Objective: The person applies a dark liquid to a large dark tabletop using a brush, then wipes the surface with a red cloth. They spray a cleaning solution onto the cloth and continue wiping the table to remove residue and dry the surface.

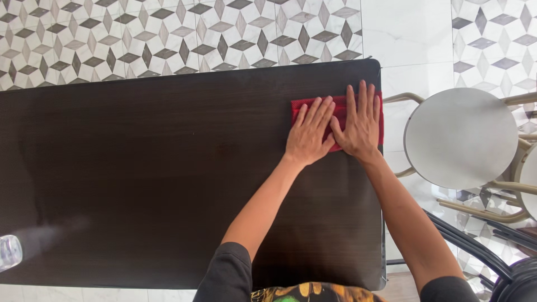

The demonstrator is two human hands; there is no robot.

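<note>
View from above of a dark wood-grain bench (168, 168) standing on a floor of grey-and-white geometric tiles (168, 33). A red cloth (339, 106) lies flat at the far right corner of the bench, its right edge reaching the bench edge. Both hands rest palm-down on the cloth, fingers extended and slightly spread, neither one closed around anything. The left hand (309, 134) covers the left part of the cloth, its heel on bare wood just below the cloth; the right hand (358, 126) covers the right part. The two hands lie side by side, thumbs touching or nearly so. Bare forearms run back toward the lower edge, ending in dark short sleeves. A round pale stool (460, 137) with a light metal frame stands just right of the bench. At the lower left edge a clear plastic object (8, 253), partly cut off, rests on the bench.
</note>
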